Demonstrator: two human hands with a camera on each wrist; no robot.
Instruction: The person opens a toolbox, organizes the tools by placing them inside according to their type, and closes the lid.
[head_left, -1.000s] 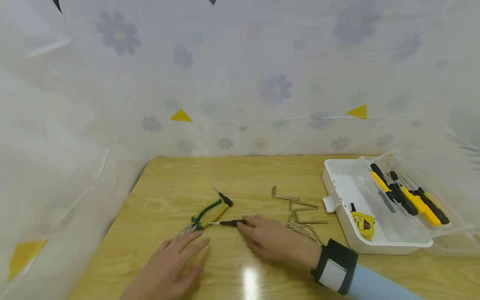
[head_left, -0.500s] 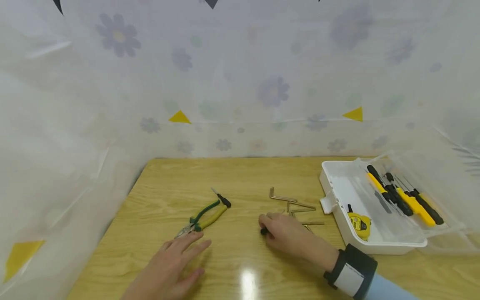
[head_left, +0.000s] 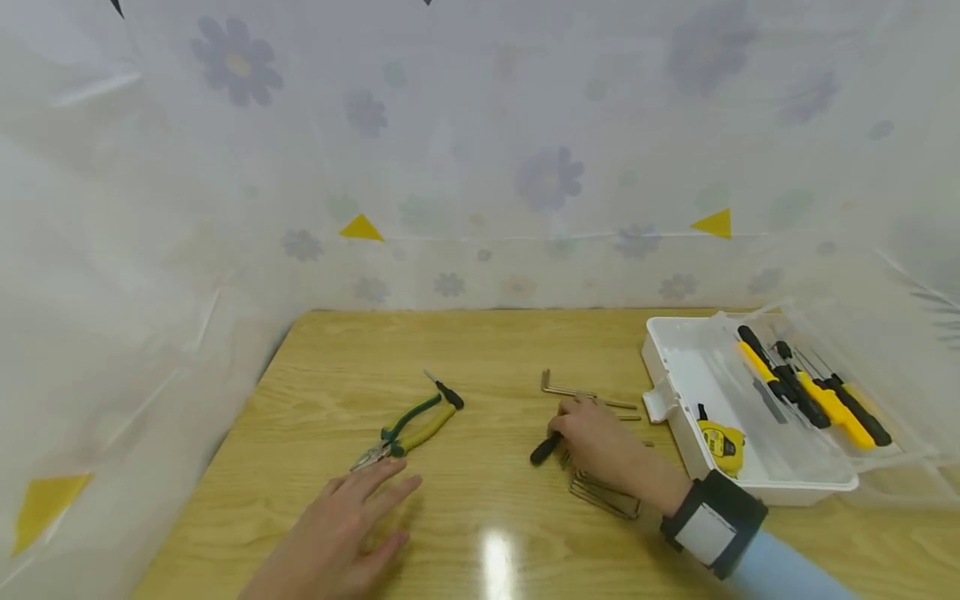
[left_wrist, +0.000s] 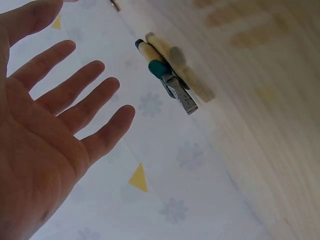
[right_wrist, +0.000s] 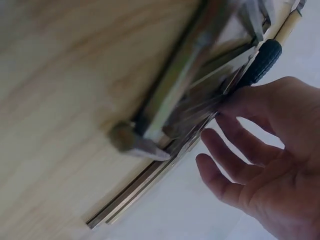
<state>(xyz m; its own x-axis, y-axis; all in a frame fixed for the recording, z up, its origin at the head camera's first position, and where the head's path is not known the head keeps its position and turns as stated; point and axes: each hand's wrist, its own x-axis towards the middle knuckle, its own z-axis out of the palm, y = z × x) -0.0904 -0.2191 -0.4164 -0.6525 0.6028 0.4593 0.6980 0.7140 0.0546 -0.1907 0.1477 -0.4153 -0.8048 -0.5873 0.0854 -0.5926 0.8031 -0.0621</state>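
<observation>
My right hand (head_left: 611, 446) pinches a small screwdriver (head_left: 545, 448) among the hex keys; its black handle sticks out to the left and its shaft is hidden. In the right wrist view the black handle shows beyond the thumb and index finger, and the other fingers are spread loosely. Several brass-coloured hex keys (head_left: 603, 497) lie around and under this hand. The left hand (head_left: 341, 525) has relaxed, spread fingers and holds nothing. Just beyond its fingertips lie pliers (head_left: 427, 431) with green and yellow handles. Another small black screwdriver (head_left: 450, 395) lies by the pliers' handle ends.
At the right stands a white toolbox (head_left: 678, 425) with its clear lid swung right. Inside is a yellow tape measure (head_left: 723, 447); several yellow and black screwdrivers (head_left: 825, 408) lie on the lid side. A flowered sheet (head_left: 480, 150) hangs behind the wooden table (head_left: 480, 350).
My right hand has picked up the small screwdriver beside the pliers and carried it right to the hex keys. The left hand has stayed in place.
</observation>
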